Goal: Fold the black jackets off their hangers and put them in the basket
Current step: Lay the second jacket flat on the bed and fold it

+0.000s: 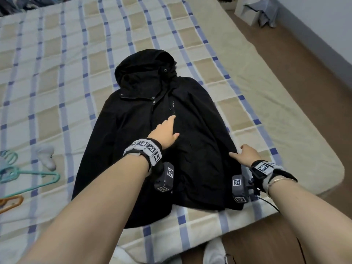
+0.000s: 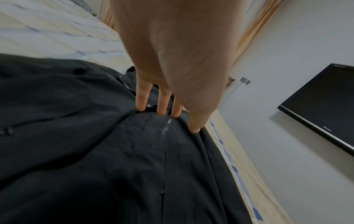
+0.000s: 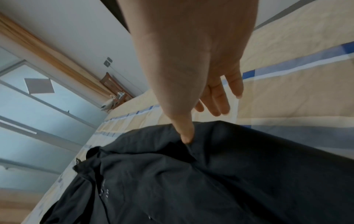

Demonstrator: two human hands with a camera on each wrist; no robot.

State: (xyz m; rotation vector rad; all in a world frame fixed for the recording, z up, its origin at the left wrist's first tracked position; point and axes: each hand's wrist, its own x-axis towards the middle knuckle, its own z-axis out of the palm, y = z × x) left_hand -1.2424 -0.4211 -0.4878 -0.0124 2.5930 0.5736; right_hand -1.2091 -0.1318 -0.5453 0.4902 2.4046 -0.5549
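Observation:
A black hooded jacket (image 1: 162,145) lies flat on the bed, front up, hood pointing away from me. My left hand (image 1: 167,130) presses flat on its chest near the zip, fingers straight; in the left wrist view the fingertips (image 2: 161,110) push into the fabric of the jacket (image 2: 95,151). My right hand (image 1: 244,154) rests at the jacket's right edge, fingers spread. In the right wrist view its thumb (image 3: 186,136) touches the jacket (image 3: 210,181) while the other fingers hover over the sheet. No basket is in view.
The checked bedsheet (image 1: 57,73) covers the bed. Teal hangers (image 1: 22,174) and an orange hanger (image 1: 11,201) lie at the left, beside a white object (image 1: 46,156). White bags (image 1: 253,10) stand on the floor at the far right. A dark screen (image 2: 325,106) hangs on the wall.

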